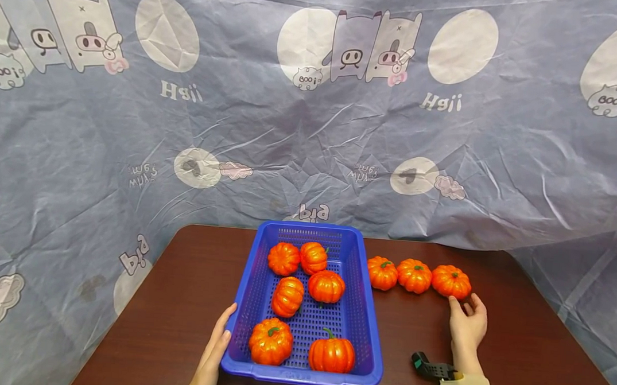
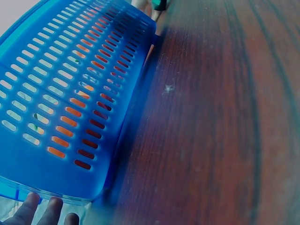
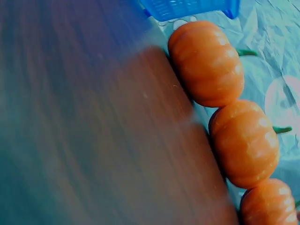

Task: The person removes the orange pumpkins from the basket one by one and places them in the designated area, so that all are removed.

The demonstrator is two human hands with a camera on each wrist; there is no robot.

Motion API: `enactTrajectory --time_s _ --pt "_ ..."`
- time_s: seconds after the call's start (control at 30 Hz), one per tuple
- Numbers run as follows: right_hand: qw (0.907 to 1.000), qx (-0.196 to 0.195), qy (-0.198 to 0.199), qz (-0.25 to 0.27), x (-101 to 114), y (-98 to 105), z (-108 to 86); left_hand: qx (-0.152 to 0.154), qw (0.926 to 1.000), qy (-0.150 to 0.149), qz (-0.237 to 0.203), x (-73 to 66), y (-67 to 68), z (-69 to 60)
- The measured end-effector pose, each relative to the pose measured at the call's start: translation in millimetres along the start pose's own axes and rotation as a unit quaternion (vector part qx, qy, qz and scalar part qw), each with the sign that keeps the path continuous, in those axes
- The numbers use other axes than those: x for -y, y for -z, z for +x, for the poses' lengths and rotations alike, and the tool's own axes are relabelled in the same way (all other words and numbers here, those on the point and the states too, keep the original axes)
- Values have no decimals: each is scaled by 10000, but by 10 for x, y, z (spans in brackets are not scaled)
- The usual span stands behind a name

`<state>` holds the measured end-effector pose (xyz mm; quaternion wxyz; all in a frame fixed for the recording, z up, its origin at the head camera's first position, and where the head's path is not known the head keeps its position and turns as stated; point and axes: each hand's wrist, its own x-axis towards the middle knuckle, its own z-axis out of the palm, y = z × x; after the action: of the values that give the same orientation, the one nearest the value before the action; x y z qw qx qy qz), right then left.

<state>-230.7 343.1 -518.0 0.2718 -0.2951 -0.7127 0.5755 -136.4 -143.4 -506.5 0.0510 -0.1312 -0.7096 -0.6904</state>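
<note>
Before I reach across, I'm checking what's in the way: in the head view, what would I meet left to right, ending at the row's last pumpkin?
Left hand, blue basket, row's left pumpkin, middle pumpkin, right pumpkin.

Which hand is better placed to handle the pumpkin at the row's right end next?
Right, likely: the right hand has its thumb right by the end pumpkin, while the left hand touches the blue basket, which stands between it and the row.

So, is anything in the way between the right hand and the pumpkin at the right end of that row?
Nothing visible is: the right hand is right by the near side of the end pumpkin. The row's middle pumpkin sits off to the left.
</note>
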Motion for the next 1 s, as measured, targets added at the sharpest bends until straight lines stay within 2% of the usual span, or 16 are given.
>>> enactTrajectory --time_s 0.1,0.23,0.4,0.53,0.67,0.8,0.9,1.0 --pt "9995 -252 207 48 116 -7 -44 2 10000 2 -7 0 -2 0" --pt "9978 -305 532 261 315 -31 -114 -21 10000 -10 7 -4 -4 5" --pt "9970 -28 646 423 540 -47 -217 -34 10000 -40 -7 -5 -3 10" --pt "9960 281 652 540 721 -82 -308 -48 10000 45 -1 -10 0 7" --pt "9922 768 744 644 908 -159 -413 -61 10000 46 7 -13 2 6" --pt "9830 1411 1008 597 1100 -254 -527 -66 10000 -14 -2 -14 1 10" --pt "9710 2043 1075 620 1232 -316 -603 -74 10000 8 -2 -14 -1 11" --pt "9551 2670 1081 698 1350 -369 -672 -73 10000 47 -5 -13 -1 10"
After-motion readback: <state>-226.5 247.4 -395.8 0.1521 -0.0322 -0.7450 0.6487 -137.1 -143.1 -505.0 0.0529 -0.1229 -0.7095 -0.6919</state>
